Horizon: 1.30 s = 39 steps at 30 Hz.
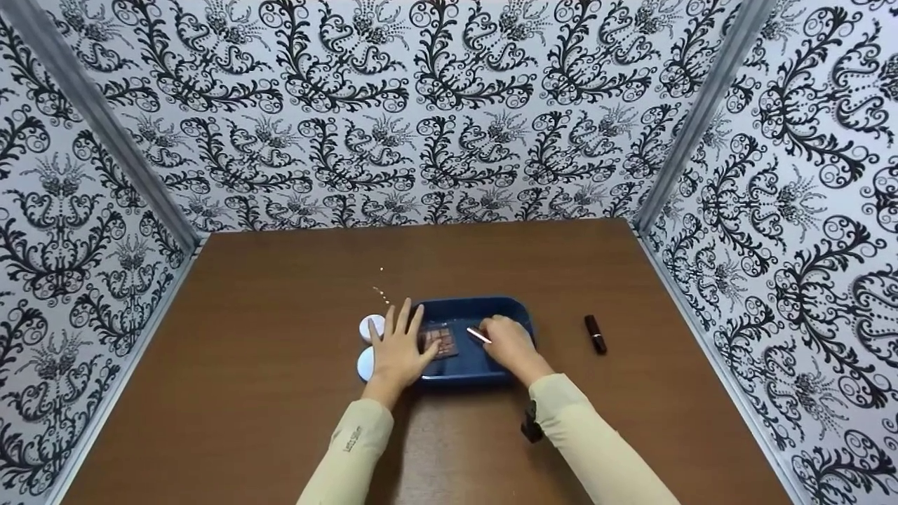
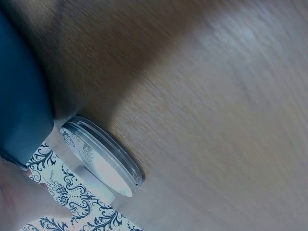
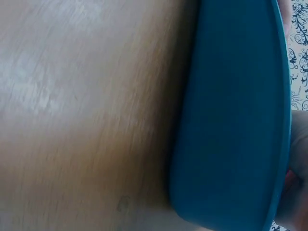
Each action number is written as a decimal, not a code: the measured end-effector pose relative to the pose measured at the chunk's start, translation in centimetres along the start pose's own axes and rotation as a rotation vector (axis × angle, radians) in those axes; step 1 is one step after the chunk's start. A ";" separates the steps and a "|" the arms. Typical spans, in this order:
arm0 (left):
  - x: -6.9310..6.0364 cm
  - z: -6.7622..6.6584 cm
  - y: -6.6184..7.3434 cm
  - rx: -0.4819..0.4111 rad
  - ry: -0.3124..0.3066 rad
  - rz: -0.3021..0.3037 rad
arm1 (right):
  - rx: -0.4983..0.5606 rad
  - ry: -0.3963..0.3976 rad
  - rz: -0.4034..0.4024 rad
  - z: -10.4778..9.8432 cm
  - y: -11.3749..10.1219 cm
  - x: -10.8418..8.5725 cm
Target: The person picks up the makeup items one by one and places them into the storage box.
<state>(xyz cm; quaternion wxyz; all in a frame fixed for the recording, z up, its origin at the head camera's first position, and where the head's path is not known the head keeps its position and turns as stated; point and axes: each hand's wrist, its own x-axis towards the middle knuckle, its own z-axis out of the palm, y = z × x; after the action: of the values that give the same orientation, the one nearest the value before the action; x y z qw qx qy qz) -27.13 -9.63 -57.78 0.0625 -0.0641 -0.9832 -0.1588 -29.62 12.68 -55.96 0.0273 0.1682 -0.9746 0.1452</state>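
A blue tray [image 1: 466, 379] stands on the table, with a brown square makeup palette [image 1: 445, 341] in its left part. My left hand [image 1: 398, 354] lies over the tray's left side with fingers spread, partly covering the palette. My right hand [image 1: 511, 345] is inside the tray at the right, its curled fingers holding a slim light-coloured stick [image 1: 479, 335]; its kind is too small to tell. Left of the tray are two round white shapes. The nearer is a round compact with a mirrored face [image 2: 103, 166]; the farther white disc [image 1: 372, 327] is partly behind the left fingers.
A dark lipstick-like tube [image 1: 595, 334] lies on the brown table [image 1: 295, 294] to the right of the tray. Several small pale specks [image 1: 382, 293] dot the wood behind the left hand. Patterned walls [image 1: 449, 140] enclose the table at the back and sides.
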 end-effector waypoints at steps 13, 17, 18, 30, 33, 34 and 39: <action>0.1 0.4 -0.1 0.052 -0.011 -0.010 | -0.044 -0.028 0.053 0.8 -0.3 -0.1; 0.1 0.4 -0.2 0.041 -0.009 -0.010 | -0.002 -0.044 0.071 0.6 -0.3 -0.3; 0.1 0.4 -0.2 0.039 -0.005 -0.010 | 0.019 -0.046 0.077 0.5 -0.3 -0.3; 0.0 0.3 -0.1 0.033 0.004 -0.003 | 0.156 -0.008 0.099 0.5 -0.8 -0.6; 0.0 0.3 -0.1 0.025 0.006 -0.005 | 0.172 0.005 0.088 0.6 -1.1 -0.5; 0.0 0.3 -0.1 0.023 0.006 -0.006 | 0.177 0.007 0.089 0.7 -1.2 -0.5; 0.1 0.2 -0.2 0.018 0.009 -0.009 | 0.211 -0.014 0.101 0.7 -1.8 -0.5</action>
<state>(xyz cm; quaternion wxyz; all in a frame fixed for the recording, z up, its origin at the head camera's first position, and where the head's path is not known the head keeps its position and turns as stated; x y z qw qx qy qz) -27.30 -9.77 -58.06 0.0668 -0.0584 -0.9846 -0.1504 -28.56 11.03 -56.15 -0.0046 0.1221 -0.9613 0.2469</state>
